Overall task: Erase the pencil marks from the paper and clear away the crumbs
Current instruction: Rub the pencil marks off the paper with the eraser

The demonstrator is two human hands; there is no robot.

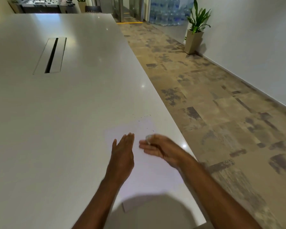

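Crumbs lying just beyond the sweeping hand

Paper [149, 171] is lying near the surface [64, 113] edge, long axis running away from the person. Left hand [122, 152] is pressing it flat, fingers extended together. Right hand [158, 148], blurred, is curling around a pale eraser [148, 139]. Crumbs [141, 119] are lying scattered beyond both hands, nearer the right one.

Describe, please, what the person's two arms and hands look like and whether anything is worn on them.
Both forearms are bare up to the frame's bottom edge: no sleeves, gloves or watch show. The left hand shows no ring or bracelet. The right hand is motion-blurred, so small jewellery there cannot be ruled out.
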